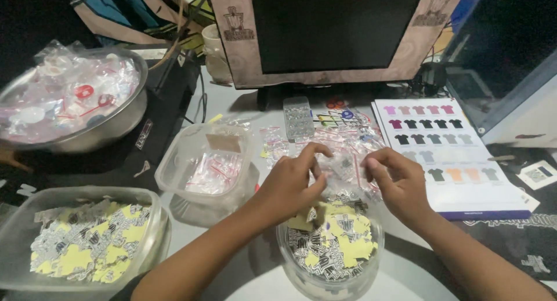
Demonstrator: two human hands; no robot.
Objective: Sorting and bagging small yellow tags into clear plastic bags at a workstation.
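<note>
Both hands hover close together over a round clear tub (pixel 329 260) of stickers. Just beyond the left hand (pixel 290 182) a heap of small plastic bags (pixel 342 141) blocks the way, with a monitor (pixel 331 34) behind. Left of it stands an open plastic container (pixel 174 162). Right of the right hand (pixel 397 182) lies a flat colour chart (pixel 458 156), easily crossed.

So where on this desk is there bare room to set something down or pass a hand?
Bare grey desk shows between the round tub of cut-outs and the colour chart, under the right hand. A smaller strip lies between the square tub and the left hand. Crowded: small clear bags pile up before the monitor; the metal bowl and the left tub fill the left side.
</note>
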